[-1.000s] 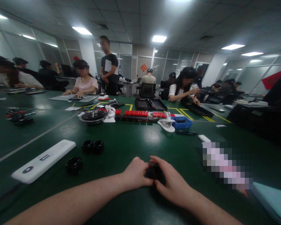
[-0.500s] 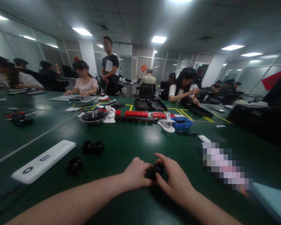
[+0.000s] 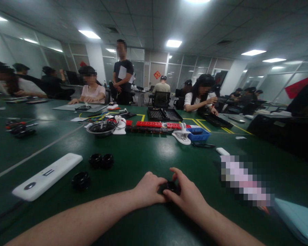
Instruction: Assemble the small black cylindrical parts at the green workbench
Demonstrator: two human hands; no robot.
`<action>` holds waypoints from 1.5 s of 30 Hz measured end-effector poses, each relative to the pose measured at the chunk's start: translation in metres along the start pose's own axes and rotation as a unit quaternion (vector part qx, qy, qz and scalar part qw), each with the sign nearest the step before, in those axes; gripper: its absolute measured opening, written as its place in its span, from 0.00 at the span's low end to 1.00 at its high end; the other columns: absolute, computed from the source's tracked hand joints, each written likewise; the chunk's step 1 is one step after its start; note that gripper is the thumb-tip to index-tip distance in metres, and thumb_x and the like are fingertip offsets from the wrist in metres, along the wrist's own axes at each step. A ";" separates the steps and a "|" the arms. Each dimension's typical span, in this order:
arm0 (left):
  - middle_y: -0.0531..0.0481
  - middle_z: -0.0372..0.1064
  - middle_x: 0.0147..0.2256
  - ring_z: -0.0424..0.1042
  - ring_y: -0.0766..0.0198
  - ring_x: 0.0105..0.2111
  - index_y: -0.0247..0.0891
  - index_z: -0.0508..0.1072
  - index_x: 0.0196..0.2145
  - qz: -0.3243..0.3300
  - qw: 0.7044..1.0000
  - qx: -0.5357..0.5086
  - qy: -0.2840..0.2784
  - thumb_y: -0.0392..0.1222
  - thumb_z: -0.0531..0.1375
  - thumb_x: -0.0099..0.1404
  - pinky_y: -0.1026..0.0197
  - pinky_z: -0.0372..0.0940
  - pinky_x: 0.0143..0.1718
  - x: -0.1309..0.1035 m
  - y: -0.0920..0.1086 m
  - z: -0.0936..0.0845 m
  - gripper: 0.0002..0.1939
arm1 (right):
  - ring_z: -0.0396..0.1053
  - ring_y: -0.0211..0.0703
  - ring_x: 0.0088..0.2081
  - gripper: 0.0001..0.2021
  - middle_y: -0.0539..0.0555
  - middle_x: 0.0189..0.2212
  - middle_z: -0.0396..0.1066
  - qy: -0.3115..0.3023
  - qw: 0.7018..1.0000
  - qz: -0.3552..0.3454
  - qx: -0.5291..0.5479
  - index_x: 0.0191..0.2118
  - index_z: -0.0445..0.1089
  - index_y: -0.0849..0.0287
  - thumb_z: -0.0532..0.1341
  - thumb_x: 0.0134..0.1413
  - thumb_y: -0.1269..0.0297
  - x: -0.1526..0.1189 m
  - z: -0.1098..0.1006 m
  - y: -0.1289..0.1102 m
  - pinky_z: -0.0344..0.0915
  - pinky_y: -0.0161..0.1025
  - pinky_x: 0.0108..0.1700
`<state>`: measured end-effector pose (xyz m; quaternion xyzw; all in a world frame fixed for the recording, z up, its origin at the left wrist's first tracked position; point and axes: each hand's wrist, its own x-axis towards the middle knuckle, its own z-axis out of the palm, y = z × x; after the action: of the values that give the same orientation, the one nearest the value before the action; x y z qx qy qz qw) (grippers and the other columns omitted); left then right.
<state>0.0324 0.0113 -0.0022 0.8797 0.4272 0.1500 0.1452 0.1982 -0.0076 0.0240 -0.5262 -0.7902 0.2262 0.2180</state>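
Observation:
My left hand (image 3: 149,189) and my right hand (image 3: 188,191) meet low over the green table. Between them is a glossy black ring-shaped part (image 3: 171,186), partly hidden by the fingers. My left thumb and curled fingers close on its left side. On its right side, my right thumb and fingers curve round it, with the index finger raised above. To the left stands a similar black ring (image 3: 81,180), and a pair of black rings (image 3: 101,161) sits side by side a little farther back.
A white power-bank-like slab (image 3: 48,176) with a cable lies left. Ahead are a metal dish (image 3: 101,129), white clamps (image 3: 182,134), a red strip (image 3: 150,124) and a blue bin (image 3: 199,134). A light-blue case (image 3: 297,218) lies right. Several people sit around; one stands.
The black ring between my hands has tilted and shifted slightly left. My right thumb has moved left across its near side. My left hand has hardly moved.

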 end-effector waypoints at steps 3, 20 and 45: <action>0.58 0.64 0.19 0.66 0.65 0.22 0.38 0.70 0.27 0.002 1.000 -0.002 -0.001 0.48 0.60 0.53 0.63 0.56 0.32 0.000 0.000 -0.001 0.11 | 0.69 0.47 0.39 0.26 0.58 0.40 0.67 -0.001 0.999 -0.045 0.001 0.52 0.55 0.62 0.58 0.45 0.69 -0.001 -0.001 0.000 0.66 0.42 0.39; 0.58 0.64 0.19 0.66 0.64 0.21 0.38 0.69 0.27 0.000 1.000 0.000 -0.003 0.46 0.60 0.52 0.63 0.56 0.32 0.001 0.000 0.000 0.09 | 0.67 0.48 0.41 0.24 0.58 0.40 0.68 0.027 0.993 -0.113 -0.025 0.51 0.57 0.62 0.59 0.44 0.71 -0.003 0.001 0.006 0.64 0.45 0.44; 0.58 0.64 0.18 0.67 0.64 0.22 0.38 0.70 0.28 0.007 1.000 -0.007 0.001 0.48 0.60 0.53 0.63 0.57 0.31 0.001 -0.002 0.001 0.10 | 0.61 0.49 0.50 0.31 0.61 0.51 0.61 0.020 0.990 -0.136 -0.004 0.56 0.50 0.62 0.55 0.42 0.75 -0.004 -0.002 0.005 0.59 0.49 0.51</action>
<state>0.0314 0.0131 -0.0039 0.8813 0.4206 0.1549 0.1495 0.2045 -0.0093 0.0220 -0.4189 -0.8509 0.1809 0.2604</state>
